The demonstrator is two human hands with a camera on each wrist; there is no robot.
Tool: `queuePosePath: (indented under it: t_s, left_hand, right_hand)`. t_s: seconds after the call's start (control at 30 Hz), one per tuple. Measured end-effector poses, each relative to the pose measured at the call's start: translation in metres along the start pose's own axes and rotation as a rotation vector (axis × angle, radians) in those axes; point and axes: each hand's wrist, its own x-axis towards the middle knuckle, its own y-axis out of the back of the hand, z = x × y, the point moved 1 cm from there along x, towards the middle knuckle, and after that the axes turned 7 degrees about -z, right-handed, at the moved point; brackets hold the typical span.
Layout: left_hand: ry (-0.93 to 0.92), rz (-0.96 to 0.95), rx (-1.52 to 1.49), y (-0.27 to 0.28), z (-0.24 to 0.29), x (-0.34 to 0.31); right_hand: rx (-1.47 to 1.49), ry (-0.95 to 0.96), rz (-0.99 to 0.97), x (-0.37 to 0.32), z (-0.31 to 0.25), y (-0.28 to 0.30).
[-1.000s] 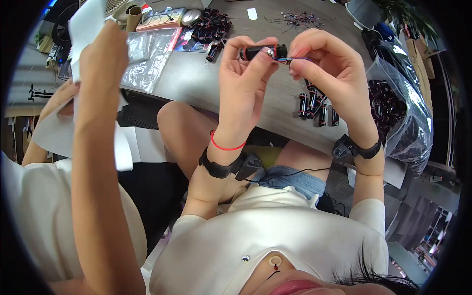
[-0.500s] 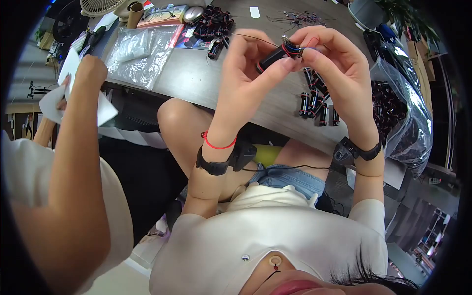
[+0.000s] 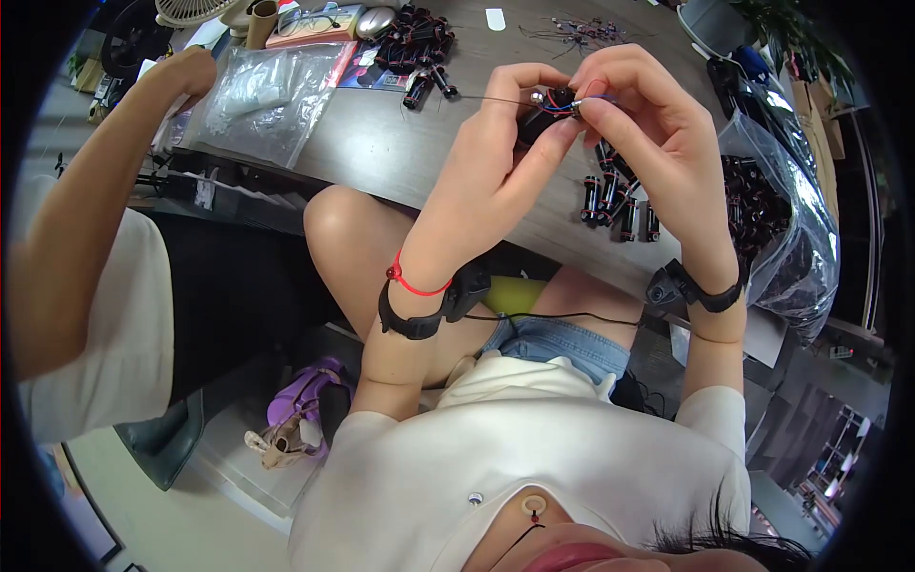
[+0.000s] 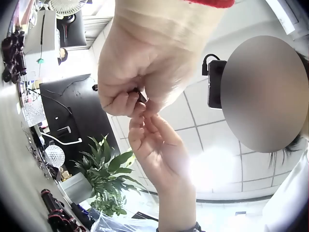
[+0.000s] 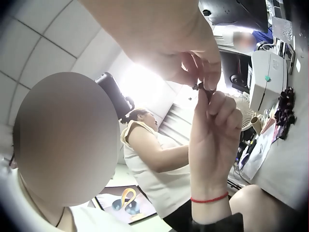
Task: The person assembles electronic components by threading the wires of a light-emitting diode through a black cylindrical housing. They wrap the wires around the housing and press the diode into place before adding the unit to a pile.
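In the head view my left hand (image 3: 496,167) grips a black cylindrical part (image 3: 538,124), largely covered by the fingers. My right hand (image 3: 658,129) meets it from the right, thumb and fingertips pinching thin red and blue wires (image 3: 560,108) at the part's end. A thin dark strand runs leftward from there. Both hands are held up above the table's front area, their fingertips very close together. The left wrist view shows a bit of the dark part (image 4: 140,95) between the left hand's fingers. From the right wrist view, the wire ends are too small to make out.
On the grey table (image 3: 381,153) lie a pile of black parts (image 3: 415,43), several more (image 3: 610,200) behind the right hand, loose wires (image 3: 581,34) and a flat plastic bag (image 3: 267,95). A clear bag of parts (image 3: 796,219) stands right. Another person's arm (image 3: 105,162) reaches in from the left.
The black part has turned and sits deeper in my left hand, which has tilted toward the right hand. The other person's arm has moved and the white sheets have left their hands' area.
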Motion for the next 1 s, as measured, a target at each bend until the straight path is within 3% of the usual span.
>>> queuePosePath:
  t_s: [0.2,0.3,0.57,0.7,1.0]
  left_hand:
    - [0.002,0.001,0.136,0.001,0.008,-0.001]
    - [-0.064,0.017,0.359,0.002,0.012,0.0]
    - [-0.2,0.103,0.477,0.002,0.006,0.001]
    - [-0.069,0.1,0.308,0.004,0.014,-0.003]
    - [-0.146,0.089,0.352,0.002,0.01,-0.004]
  right_hand:
    - [-0.123,0.022,0.009,-0.001,-0.003,-0.002]
    - [-0.13,-0.004,-0.011,-0.002,-0.007,-0.002]
    - [-0.234,-0.023,0.011,-0.005,-0.01,-0.004]
    - [-0.194,0.019,0.052,-0.005,-0.004,-0.006]
    - [-0.148,0.06,-0.008,-0.004,-0.01,-0.003]
